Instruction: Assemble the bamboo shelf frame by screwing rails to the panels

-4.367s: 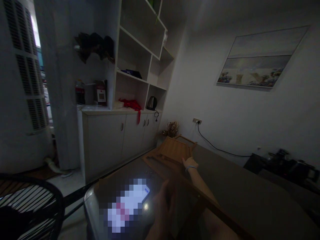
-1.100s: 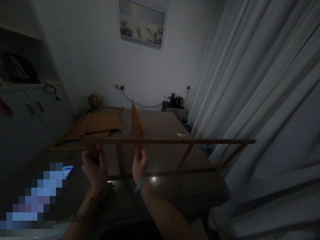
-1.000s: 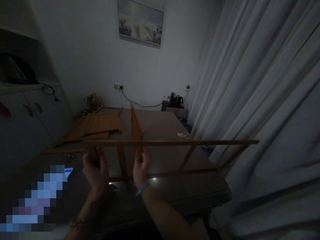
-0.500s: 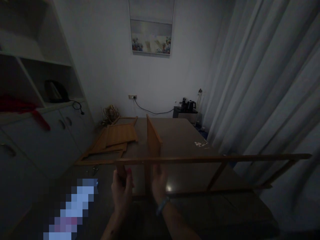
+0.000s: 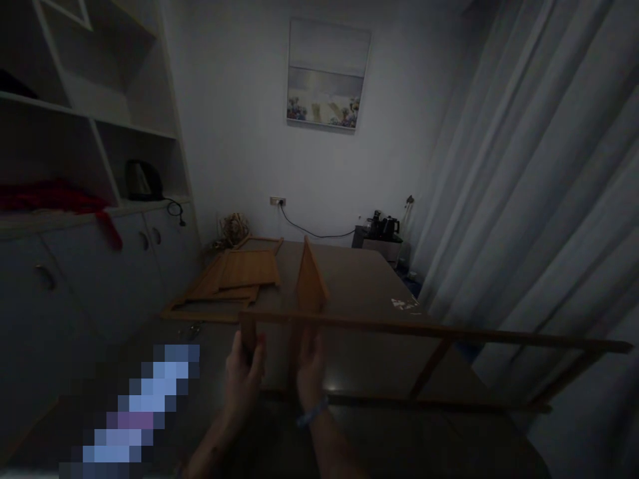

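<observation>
My left hand [image 5: 243, 374] clenches the end post of the wooden frame [image 5: 424, 329]. My right hand [image 5: 310, 366] lies against the next post, grip unclear. The frame stands edgewise on the table [image 5: 359, 279], stretching rightward.

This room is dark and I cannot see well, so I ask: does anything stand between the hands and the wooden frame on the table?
Nothing visible does. The left grip is closed on the end post of the wooden frame, and the right grip rests at the next post. The upright panel stands behind the frame, not between.
</observation>
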`<state>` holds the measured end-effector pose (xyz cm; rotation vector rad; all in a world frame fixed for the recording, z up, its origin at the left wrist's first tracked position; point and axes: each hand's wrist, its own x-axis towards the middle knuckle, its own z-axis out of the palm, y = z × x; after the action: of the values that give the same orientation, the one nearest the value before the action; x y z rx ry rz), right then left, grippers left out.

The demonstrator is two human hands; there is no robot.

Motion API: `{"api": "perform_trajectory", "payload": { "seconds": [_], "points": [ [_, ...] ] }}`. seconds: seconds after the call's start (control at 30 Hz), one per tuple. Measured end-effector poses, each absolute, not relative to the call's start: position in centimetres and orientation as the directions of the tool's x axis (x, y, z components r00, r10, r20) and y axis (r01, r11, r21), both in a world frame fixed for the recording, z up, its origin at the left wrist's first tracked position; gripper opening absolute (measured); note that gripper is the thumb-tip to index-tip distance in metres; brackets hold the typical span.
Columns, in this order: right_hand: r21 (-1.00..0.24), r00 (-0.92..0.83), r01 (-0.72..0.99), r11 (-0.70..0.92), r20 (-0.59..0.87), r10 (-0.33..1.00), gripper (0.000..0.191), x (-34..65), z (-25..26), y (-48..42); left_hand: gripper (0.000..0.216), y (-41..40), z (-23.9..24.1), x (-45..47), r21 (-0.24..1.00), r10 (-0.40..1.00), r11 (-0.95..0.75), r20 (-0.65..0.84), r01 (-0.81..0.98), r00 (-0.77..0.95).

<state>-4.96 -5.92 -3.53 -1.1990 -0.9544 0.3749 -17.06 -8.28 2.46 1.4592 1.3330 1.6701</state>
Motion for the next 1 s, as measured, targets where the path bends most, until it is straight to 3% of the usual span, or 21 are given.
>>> {"api": "perform_trajectory", "payload": {
  "seconds": [0.3,0.67,1.0],
  "points": [
    [-0.925,0.41,0.245,0.289,0.369,0.834,0.073,-4.2,-3.4,-5.7,0.03,-9.1,2.9,-17.1,0.901,0.874,-0.399,0.429,0.169,-0.229],
    [-0.923,0.408,0.233,0.307,0.379,0.83,0.084,-4.4,-3.7,-5.0,0.036,-9.3,3.0,-18.3,0.856,0.859,-0.505,0.511,0.108,-0.031],
    [-0.925,0.451,0.225,0.306,0.377,0.809,0.073,-4.5,-4.0,-4.9,0.045,-8.5,3.2,-18.7,0.84,0.837,-0.536,0.542,0.084,-0.076]
  ]
}}
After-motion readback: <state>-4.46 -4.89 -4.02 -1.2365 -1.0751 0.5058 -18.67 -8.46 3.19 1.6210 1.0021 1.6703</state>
